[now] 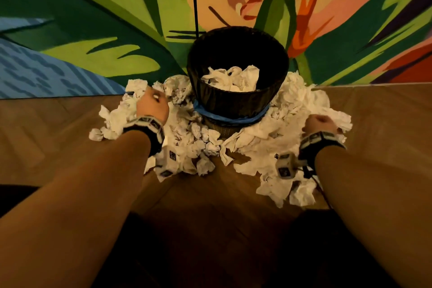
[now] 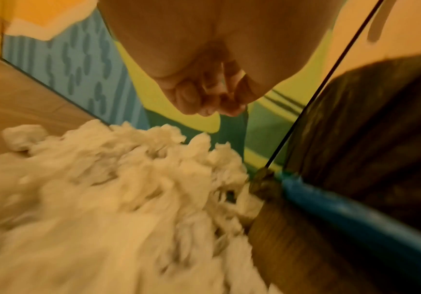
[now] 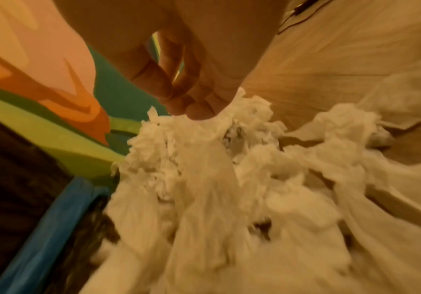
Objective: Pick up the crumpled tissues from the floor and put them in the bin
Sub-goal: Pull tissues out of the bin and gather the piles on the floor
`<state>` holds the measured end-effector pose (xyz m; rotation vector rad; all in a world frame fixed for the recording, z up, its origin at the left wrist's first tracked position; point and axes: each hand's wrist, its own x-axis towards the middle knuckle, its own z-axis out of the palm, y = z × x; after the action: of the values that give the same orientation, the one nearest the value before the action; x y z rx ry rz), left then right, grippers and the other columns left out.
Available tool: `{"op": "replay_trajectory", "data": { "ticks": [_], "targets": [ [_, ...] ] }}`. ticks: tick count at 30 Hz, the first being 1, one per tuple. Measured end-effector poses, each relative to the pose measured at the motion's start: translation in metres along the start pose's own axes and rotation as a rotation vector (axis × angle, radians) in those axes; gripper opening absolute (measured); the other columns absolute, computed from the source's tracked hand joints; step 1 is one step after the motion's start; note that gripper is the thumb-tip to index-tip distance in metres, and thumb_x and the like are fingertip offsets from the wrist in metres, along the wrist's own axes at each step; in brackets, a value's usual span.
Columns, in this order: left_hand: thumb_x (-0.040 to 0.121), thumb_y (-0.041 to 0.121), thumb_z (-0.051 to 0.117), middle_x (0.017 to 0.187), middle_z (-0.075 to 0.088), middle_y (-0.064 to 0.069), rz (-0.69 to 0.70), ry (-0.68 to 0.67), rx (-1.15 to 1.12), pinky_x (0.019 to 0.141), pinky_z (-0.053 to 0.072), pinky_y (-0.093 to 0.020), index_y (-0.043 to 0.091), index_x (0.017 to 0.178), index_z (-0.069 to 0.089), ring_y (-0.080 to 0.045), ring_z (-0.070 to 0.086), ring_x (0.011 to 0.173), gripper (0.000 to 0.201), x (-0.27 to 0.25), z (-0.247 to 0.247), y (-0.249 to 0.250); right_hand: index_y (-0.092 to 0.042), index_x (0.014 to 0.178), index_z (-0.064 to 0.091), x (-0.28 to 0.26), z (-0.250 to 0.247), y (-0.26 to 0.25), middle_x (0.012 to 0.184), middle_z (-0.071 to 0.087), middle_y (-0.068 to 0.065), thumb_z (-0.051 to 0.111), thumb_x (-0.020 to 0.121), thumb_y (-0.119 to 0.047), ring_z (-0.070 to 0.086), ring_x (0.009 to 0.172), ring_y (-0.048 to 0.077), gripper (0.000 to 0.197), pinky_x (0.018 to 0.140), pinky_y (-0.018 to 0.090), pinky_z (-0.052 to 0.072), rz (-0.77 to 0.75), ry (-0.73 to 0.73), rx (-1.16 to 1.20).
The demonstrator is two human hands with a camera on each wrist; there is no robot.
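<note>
Brown wooden floor. Dark woven round bin, base hidden, some tissues inside. Heap of white crumpled tissues ringing bin, blurred in wrist views. Left hand: grip curled, empty, above heap. Right hand: grip pinching heap's tissue.

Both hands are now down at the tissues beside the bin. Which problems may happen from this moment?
1. The dark woven bin stands tightly ringed by white crumpled tissues; a careless scoop by the left hand might nudge it.
2. The right hand touches only the top of its pile, so loose sheets may drop while lifting.
3. A thin black cable lies among the tissues and could snag.
</note>
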<state>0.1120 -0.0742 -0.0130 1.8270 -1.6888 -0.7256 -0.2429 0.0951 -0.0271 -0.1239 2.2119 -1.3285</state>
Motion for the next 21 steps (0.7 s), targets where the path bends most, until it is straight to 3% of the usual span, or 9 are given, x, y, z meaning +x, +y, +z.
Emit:
{"op": "replay_trajectory", "data": {
  "ticks": [3,6,8,9,12,14,17,19,21],
  "targets": [
    [0.098,0.022,0.046,0.092,0.069,-0.02,0.005,-0.161,0.055,0.064,0.05,-0.035,0.01,0.114,0.064,-0.033,0.063,0.076,0.027,-0.031,0.023,-0.018,-0.016,0.102,0.061,-0.019,0.026,0.025,0.111,0.066,0.011,0.049,0.096,-0.017,0.064,0.096,0.029,0.013,0.084,0.038,0.053,0.055,-0.055,0.03],
    [0.097,0.018,0.047,0.08,0.067,-0.016,0.06,-0.318,0.098,0.063,0.051,-0.036,0.012,0.107,0.065,-0.033,0.064,0.073,0.022,-0.068,0.05,-0.024,-0.022,0.082,0.064,-0.038,0.051,0.036,0.103,0.07,0.011,0.053,0.091,-0.01,0.062,0.091,0.026,0.02,0.091,0.04,0.052,-0.059,-0.147,-0.146],
    [0.097,0.019,0.047,0.088,0.066,-0.011,0.115,-0.436,0.143,0.064,0.05,-0.031,0.015,0.105,0.063,-0.024,0.062,0.073,0.018,-0.091,0.067,-0.027,-0.025,0.075,0.064,-0.055,0.062,0.05,0.094,0.069,0.003,0.054,0.088,-0.008,0.062,0.088,0.021,0.025,0.082,0.029,0.051,-0.186,-0.235,-0.385],
    [0.096,0.02,0.048,0.1,0.064,-0.009,0.136,-0.501,0.207,0.07,0.051,-0.031,0.017,0.107,0.061,-0.021,0.062,0.079,0.017,-0.101,0.075,-0.029,-0.026,0.073,0.064,-0.063,0.067,0.058,0.092,0.068,0.0,0.053,0.087,-0.007,0.06,0.085,0.018,0.026,0.076,0.025,0.048,-0.263,-0.298,-0.508],
    [0.094,0.021,0.051,0.144,0.037,-0.008,0.186,-0.724,0.483,0.101,0.044,-0.042,0.024,0.134,0.048,-0.031,0.051,0.121,0.04,-0.119,0.098,-0.041,-0.027,0.077,0.067,-0.08,0.076,0.081,0.1,0.065,-0.003,0.055,0.087,-0.007,0.058,0.085,0.013,0.025,0.075,0.023,0.047,-0.401,-0.499,-0.768],
    [0.093,0.019,0.052,0.157,0.015,-0.008,0.183,-0.837,0.616,0.112,0.032,-0.049,0.028,0.145,0.035,-0.04,0.035,0.136,0.055,-0.122,0.107,-0.051,-0.026,0.085,0.071,-0.085,0.08,0.094,0.118,0.059,0.0,0.057,0.088,-0.007,0.058,0.097,0.015,0.023,0.085,0.024,0.047,-0.432,-0.582,-0.899],
    [0.09,0.022,0.059,0.155,0.009,-0.009,0.154,-0.902,0.675,0.113,0.031,-0.047,0.032,0.146,0.033,-0.045,0.031,0.135,0.062,-0.126,0.114,-0.068,-0.027,0.105,0.072,-0.084,0.082,0.112,0.151,0.032,-0.001,0.059,0.09,-0.013,0.039,0.135,0.02,0.024,0.109,0.027,0.035,-0.385,-0.677,-1.032],
    [0.089,0.019,0.062,0.153,0.01,-0.009,0.149,-0.919,0.675,0.112,0.035,-0.043,0.031,0.145,0.036,-0.042,0.037,0.132,0.063,-0.126,0.116,-0.077,-0.028,0.116,0.069,-0.082,0.079,0.122,0.158,0.019,0.0,0.059,0.091,-0.017,0.028,0.143,0.021,0.029,0.114,0.027,0.03,-0.364,-0.743,-1.125],
    [0.089,0.015,0.062,0.153,0.012,-0.011,0.135,-0.912,0.669,0.112,0.035,-0.044,0.026,0.145,0.038,-0.041,0.037,0.132,0.061,-0.126,0.117,-0.081,-0.026,0.133,0.058,-0.082,0.077,0.13,0.16,0.016,0.004,0.059,0.091,-0.018,0.025,0.145,0.021,0.042,0.114,0.027,0.026,-0.338,-0.783,-1.183]
  ]
}}
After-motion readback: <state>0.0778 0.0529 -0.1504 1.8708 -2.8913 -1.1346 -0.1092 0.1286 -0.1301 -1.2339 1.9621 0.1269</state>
